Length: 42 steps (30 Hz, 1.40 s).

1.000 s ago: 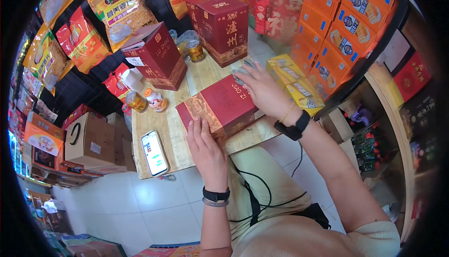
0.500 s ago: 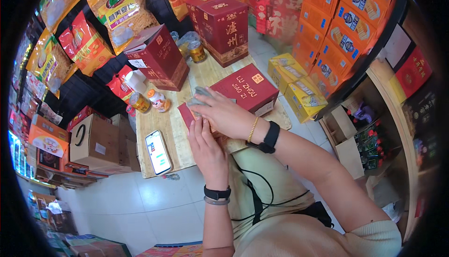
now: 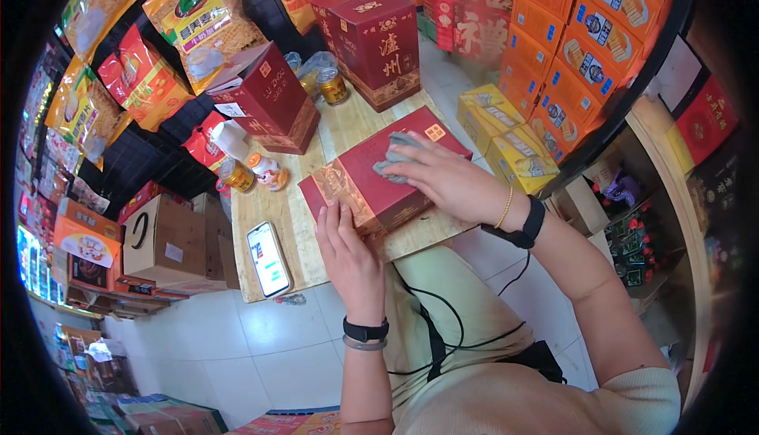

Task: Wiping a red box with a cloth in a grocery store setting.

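Note:
A dark red carton with a gold band [image 3: 360,178] lies on its side on the wooden table [image 3: 332,136]. My right hand [image 3: 447,178] presses a crumpled grey cloth [image 3: 398,158] onto its upper face, toward the far right end. Against the near left end of the carton rests my left hand [image 3: 345,251], its fingers stretched out over the gold band's edge and holding nothing. Two more dark red cartons stand upright at the back: one with a raised flap [image 3: 273,99] and a taller one [image 3: 371,47].
A lit phone [image 3: 269,259] lies at the table's left edge. Behind it are a small bottle [image 3: 269,172], a gold can [image 3: 236,174] and another can [image 3: 332,85]. Yellow boxes [image 3: 518,158] and stacked orange cartons [image 3: 585,63] stand right; brown boxes [image 3: 170,237] stand left.
My right hand has slid the cloth from the carton's left end toward its right end, uncovering the gold band. My left hand stays at the near left end.

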Available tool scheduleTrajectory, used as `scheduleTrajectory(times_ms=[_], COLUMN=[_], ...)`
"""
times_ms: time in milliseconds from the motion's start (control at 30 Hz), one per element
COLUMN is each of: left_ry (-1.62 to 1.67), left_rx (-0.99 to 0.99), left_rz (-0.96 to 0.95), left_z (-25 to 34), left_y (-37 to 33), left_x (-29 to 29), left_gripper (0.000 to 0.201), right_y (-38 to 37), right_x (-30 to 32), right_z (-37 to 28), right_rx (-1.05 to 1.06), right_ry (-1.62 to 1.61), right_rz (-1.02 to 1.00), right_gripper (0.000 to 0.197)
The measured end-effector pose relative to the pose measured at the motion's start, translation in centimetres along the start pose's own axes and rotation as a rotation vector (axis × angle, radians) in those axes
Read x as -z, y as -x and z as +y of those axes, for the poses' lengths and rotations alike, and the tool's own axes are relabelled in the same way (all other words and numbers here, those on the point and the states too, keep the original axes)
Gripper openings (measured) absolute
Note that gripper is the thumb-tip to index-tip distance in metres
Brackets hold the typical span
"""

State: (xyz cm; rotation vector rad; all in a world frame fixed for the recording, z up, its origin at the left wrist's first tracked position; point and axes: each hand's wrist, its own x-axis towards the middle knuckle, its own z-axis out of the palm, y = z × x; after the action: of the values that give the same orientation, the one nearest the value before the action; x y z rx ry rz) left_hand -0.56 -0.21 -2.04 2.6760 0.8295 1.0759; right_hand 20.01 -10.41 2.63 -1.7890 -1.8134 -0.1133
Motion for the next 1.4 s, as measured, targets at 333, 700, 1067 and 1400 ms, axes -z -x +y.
scheduleTrajectory(times_ms=[333,700,1067,1400], left_ry=[0.022,-0.015,-0.003,0.038], left_rx=[0.011,-0.021,-0.008,0.023], left_rz=[0.01,-0.007,0.007,0.01], left_z=[0.1,-0.3,0.4,0.3], left_y=[0.0,0.2,0.0,-0.1], left_x=[0.2,-0.1,0.3,0.2], left_gripper=[0.068,0.071,0.065,0.068], right_y=[-2.8,-6.5,-1.4,1.0], right_x=[-2.9,-7.1,-1.8,1.7], right_z=[1.5,-3.6,-3.4,2.0], right_rx=[-0.213,-0.12,0.016,-0.141], right_ry=[0.153,0.054,-0.027,0.115], right_rz=[0.15,0.018,-0.105,0.007], right_gripper=[0.045,0.049,0.05,0.041])
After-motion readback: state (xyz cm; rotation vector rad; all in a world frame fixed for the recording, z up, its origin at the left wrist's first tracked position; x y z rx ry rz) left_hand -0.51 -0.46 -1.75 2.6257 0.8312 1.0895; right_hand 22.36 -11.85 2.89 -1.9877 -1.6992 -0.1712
